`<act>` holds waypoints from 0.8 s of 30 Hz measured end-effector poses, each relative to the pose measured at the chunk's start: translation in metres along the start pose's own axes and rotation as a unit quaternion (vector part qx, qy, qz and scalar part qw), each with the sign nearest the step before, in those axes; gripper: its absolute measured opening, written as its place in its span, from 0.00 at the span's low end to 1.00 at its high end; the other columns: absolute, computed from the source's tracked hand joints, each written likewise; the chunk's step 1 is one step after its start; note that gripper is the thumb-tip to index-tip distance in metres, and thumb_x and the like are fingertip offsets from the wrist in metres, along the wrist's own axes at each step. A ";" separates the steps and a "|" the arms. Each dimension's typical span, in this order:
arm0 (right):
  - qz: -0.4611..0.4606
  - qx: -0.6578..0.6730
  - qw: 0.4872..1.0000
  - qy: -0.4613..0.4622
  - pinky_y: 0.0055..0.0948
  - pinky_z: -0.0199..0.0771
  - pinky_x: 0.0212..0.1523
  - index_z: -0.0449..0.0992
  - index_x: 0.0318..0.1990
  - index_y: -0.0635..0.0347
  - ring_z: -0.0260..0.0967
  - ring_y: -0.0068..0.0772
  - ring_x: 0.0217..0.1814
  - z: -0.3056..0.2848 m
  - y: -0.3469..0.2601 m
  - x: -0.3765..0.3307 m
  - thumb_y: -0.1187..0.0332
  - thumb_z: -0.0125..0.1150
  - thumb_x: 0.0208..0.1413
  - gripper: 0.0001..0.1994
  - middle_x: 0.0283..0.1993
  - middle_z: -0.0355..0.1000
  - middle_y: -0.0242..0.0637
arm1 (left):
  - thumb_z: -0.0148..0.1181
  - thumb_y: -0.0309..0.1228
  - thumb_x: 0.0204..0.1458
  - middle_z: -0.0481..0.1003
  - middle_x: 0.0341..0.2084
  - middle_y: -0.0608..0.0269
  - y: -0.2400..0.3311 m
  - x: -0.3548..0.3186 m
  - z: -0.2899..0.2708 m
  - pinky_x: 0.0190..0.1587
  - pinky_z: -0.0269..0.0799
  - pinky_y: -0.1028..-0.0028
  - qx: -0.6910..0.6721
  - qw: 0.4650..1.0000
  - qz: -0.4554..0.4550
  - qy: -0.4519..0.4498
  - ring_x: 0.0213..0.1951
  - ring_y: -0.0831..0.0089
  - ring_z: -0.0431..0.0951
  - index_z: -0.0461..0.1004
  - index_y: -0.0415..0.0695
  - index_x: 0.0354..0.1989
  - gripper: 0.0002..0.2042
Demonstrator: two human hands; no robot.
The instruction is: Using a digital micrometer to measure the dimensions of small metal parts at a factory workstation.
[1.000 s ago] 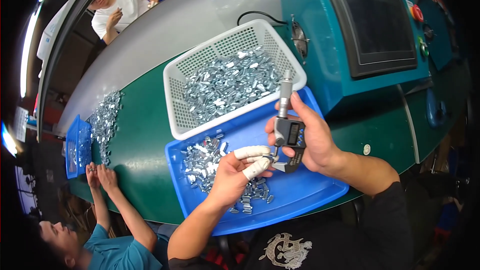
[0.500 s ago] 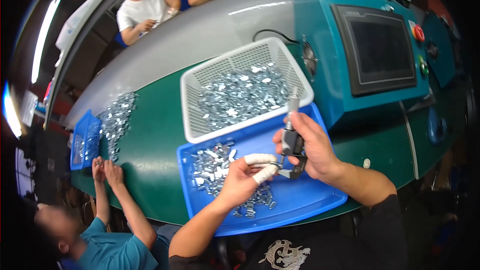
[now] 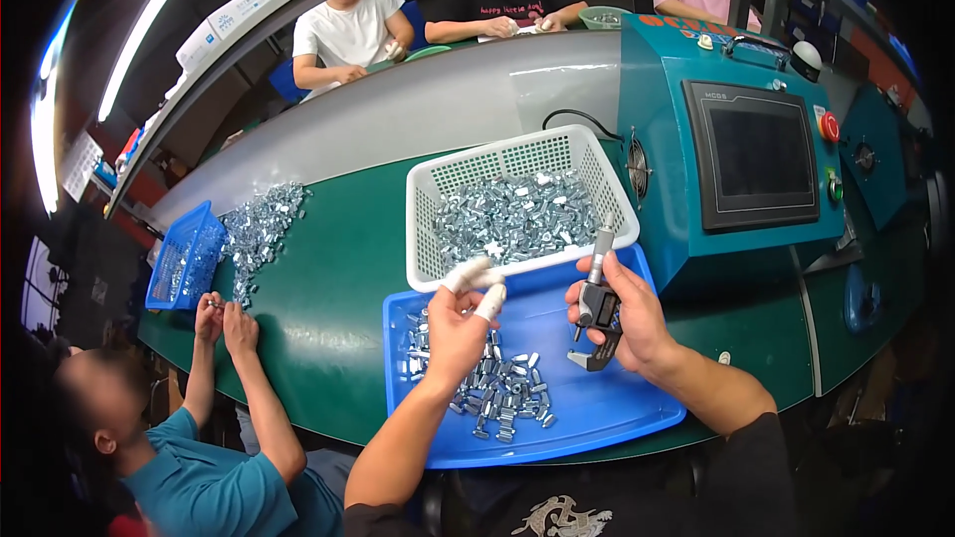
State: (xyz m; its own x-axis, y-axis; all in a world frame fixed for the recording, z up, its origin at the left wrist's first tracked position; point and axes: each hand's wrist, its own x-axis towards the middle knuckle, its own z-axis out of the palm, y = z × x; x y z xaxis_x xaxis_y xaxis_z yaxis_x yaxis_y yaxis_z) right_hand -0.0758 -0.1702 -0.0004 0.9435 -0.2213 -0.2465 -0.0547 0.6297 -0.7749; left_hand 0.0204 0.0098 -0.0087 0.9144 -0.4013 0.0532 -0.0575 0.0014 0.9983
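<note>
In my right hand (image 3: 637,323) is a digital micrometer (image 3: 600,306), upright, with its thimble pointing up and its C-shaped frame low over the blue tray (image 3: 622,398). My left hand (image 3: 463,323) wears white finger covers on the thumb and the fingers beside it. It hovers over the tray, by the front rim of the white basket (image 3: 423,239). Those covered fingertips come close together, and whether a part sits between them is hidden. Small shiny metal parts (image 3: 507,388) lie loose in the tray below it. Many more metal parts (image 3: 517,214) fill the basket.
A teal machine (image 3: 662,209) with a dark screen (image 3: 761,154) stands at right. On the green table (image 3: 338,308), a pile of metal parts (image 3: 264,229) lies beside a small blue basket (image 3: 179,259). A co-worker in teal (image 3: 219,477) sits at left; others sit across the table.
My left hand has moved from the micrometer's jaws up and left to the basket's front rim. My right hand still holds the micrometer. The view has shifted, showing more people opposite.
</note>
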 end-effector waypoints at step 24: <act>0.023 0.009 1.000 0.005 0.18 0.63 0.13 0.63 0.48 0.60 0.72 0.27 0.29 -0.001 -0.001 0.002 0.51 0.37 0.64 0.20 0.32 0.71 0.43 | 0.60 0.27 0.45 0.71 0.29 0.52 -0.025 0.002 -0.014 0.36 0.71 0.61 0.621 0.778 0.074 -0.054 0.34 0.56 0.75 0.76 0.37 0.40 0.13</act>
State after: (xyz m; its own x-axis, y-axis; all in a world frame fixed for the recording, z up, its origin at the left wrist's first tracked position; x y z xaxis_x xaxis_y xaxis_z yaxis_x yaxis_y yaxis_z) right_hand -0.0743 -0.1715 -0.0009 0.9367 -0.2000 -0.2875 -0.0914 0.6529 -0.7519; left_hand 0.0290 0.0214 -0.0335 0.8255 -0.5562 0.0959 -0.5638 -0.8048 0.1856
